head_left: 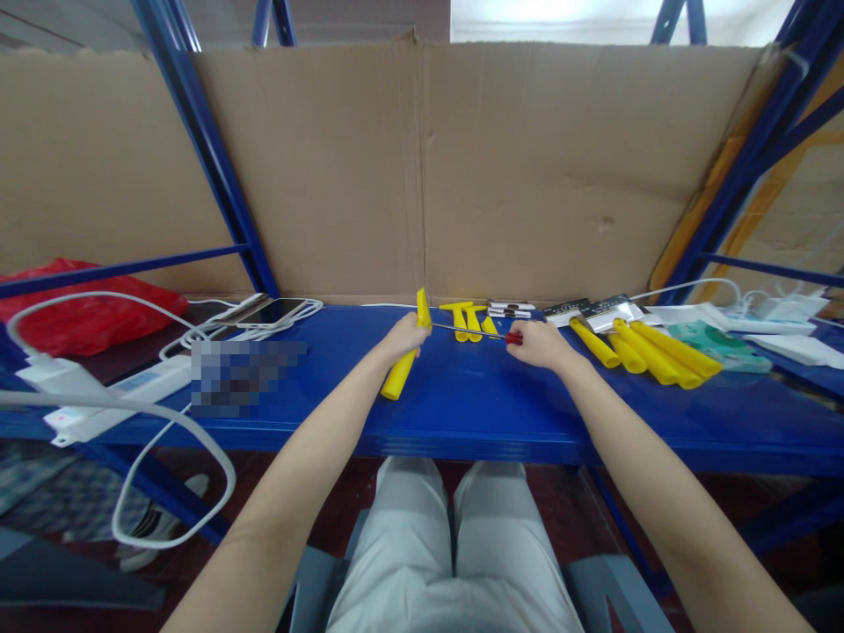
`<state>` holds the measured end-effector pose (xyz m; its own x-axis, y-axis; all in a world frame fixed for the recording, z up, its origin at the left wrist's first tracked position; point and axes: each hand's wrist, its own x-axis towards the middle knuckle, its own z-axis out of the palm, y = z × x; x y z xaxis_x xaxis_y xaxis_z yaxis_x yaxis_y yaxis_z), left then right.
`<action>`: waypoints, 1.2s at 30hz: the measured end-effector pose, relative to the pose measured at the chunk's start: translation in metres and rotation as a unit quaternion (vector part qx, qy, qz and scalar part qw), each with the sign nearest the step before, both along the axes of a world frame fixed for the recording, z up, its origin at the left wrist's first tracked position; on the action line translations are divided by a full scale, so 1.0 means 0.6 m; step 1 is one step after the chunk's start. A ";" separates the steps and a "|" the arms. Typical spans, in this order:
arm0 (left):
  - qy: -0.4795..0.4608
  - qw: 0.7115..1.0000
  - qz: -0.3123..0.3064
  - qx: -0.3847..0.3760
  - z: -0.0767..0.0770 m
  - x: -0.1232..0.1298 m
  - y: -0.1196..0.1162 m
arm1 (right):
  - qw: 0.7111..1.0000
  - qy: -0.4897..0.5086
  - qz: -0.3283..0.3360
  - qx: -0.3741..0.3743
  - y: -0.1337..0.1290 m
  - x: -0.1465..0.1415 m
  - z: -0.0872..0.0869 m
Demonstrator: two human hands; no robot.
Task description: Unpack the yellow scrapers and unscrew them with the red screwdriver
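Note:
My left hand (403, 337) is closed around a yellow plastic scraper handle (397, 378), held tilted over the blue shelf, its flat head sticking up above the fingers. In my right hand (544, 345) is a screwdriver (514, 338) with a red grip. Its thin metal shaft reaches left to the yellow head; whether the tip sits in a screw is too small to tell. Behind the shaft lie several more yellow handles (460, 322), beside a small stack of black-and-white blade packs (511, 309). Right of my right hand rest several yellow-handled scrapers (659, 353) with black-and-white printed heads (610, 312).
A white power strip (125, 396) with looping cables, a phone (270, 312) and a red plastic bag (85, 308) are at the left. A teal packet (718, 347) and white papers lie at the right. Cardboard (422, 176) walls the back, between blue posts.

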<state>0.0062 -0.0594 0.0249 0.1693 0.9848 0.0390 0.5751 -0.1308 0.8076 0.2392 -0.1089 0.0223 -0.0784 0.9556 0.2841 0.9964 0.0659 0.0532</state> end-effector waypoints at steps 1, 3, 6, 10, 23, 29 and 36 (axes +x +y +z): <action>0.001 1.000 -0.002 0.001 0.000 0.000 0.000 | 1.000 0.000 -0.004 0.000 -0.001 0.000 0.001; 0.002 1.000 -0.011 0.006 0.000 0.001 0.000 | 1.000 -0.003 -0.017 0.002 -0.002 0.000 0.002; 0.005 1.000 -0.022 0.007 -0.001 0.001 0.000 | 1.000 -0.005 -0.030 0.003 0.000 0.002 0.000; 0.019 0.999 -0.023 0.015 -0.001 0.000 0.001 | 1.000 0.003 -0.018 -0.006 0.003 0.003 -0.004; 0.020 0.999 -0.024 0.016 -0.006 0.000 0.007 | 0.999 -0.006 -0.031 -0.019 0.001 0.004 0.000; 0.023 1.000 -0.013 0.017 -0.006 -0.002 0.007 | 1.000 0.000 -0.018 -0.024 -0.007 0.002 0.004; 0.037 0.999 -0.022 0.026 -0.011 -0.003 0.015 | 1.000 0.012 -0.005 0.001 -0.003 0.007 0.004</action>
